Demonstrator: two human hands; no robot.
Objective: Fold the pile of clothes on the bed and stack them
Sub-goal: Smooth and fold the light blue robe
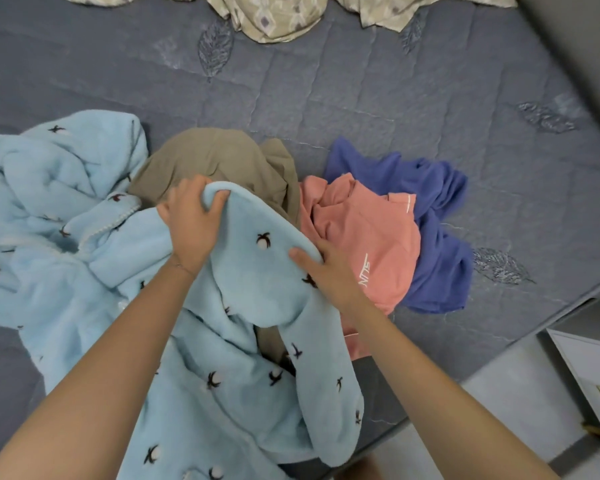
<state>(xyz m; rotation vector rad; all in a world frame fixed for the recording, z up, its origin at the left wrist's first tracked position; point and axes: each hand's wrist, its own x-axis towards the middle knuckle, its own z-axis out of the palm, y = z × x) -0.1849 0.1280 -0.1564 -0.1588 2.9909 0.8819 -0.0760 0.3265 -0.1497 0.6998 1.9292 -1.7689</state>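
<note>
Head view: left hand (191, 225) and right hand (328, 271) are gripping an edge of the blue fleece garment (257, 275) (fingers curled round it) by the near edge of the bed (361, 81); open quilted surface is stretching toward the far edge.

A light blue fleece garment (84, 209), dotted with small dark palm trees, is sprawling crumpled along the near edge of the bed (361, 81) and spreading toward its left side. One rounded part of it is being held up off the heap, with the left hand (191, 223) gripping its top rim and the right hand (329, 271) pinching its right edge. A tan garment (215, 161) is lying bunched behind and partly under the fleece. Just to its right, a salmon-pink garment (368, 230) with white lettering is lying rumpled, overlapping a blue-violet garment (437, 237), which is lying crumpled farthest right, near the bed's near edge.
</note>
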